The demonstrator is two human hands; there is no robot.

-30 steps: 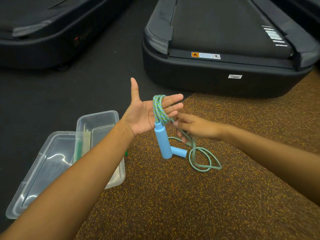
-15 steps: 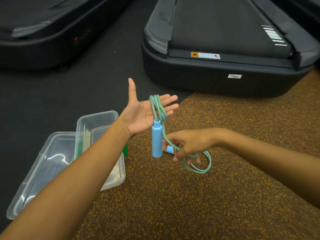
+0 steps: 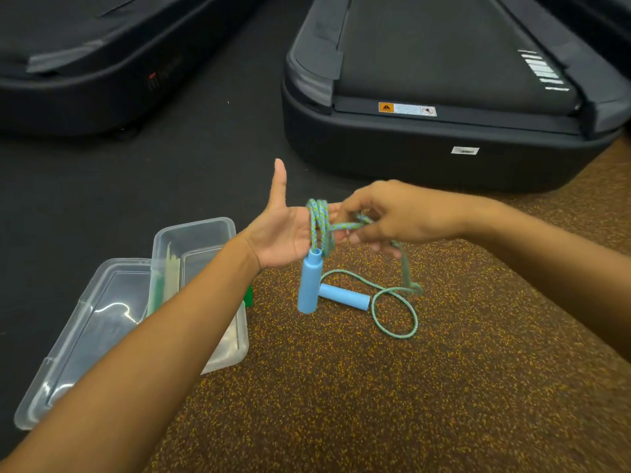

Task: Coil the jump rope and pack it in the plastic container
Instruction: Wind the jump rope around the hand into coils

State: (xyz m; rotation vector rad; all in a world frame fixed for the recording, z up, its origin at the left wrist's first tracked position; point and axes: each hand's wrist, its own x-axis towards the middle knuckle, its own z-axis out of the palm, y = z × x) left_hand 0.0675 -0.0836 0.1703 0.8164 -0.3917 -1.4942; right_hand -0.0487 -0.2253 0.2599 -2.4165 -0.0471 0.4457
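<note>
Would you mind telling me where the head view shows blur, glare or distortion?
Head view: the right hand and the rope hanging below it are motion-blurred; the left hand is sharp; glare streaks the clear lid; the wide lens bows the treadmill edge.

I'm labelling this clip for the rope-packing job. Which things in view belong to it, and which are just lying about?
Part of the job:
- jump rope, coiled round the left hand, fed by the right hand
- hanging handle
- handle on the floor
- plastic container
- lid

Lying about:
- near treadmill
- far treadmill
</note>
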